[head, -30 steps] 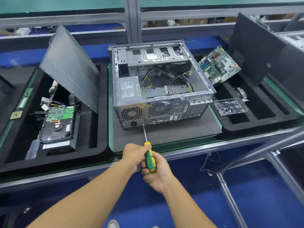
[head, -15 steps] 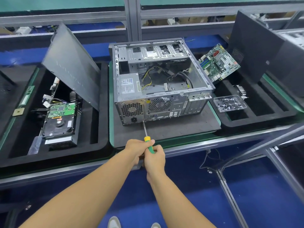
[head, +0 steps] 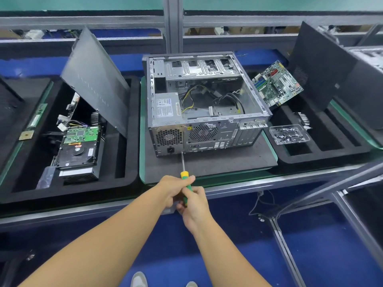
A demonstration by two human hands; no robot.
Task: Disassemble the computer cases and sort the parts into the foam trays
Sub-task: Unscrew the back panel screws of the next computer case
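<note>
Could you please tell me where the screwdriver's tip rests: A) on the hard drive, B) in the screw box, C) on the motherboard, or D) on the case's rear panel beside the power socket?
D: the screwdriver ends low on the rear panel of the computer case, just right of the power socket.

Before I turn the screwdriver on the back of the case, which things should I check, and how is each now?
1. Tip of the screwdriver touches the rear of the computer case, beside the power socket: ok.
2. Tip seated in a screw head: cannot tell, too small.
3. Both the left hand and the right hand grip the screwdriver: ok.
4. Case lies flat on the grey mat: ok.
5. Clear box of screws stands right of the case: ok.
</note>
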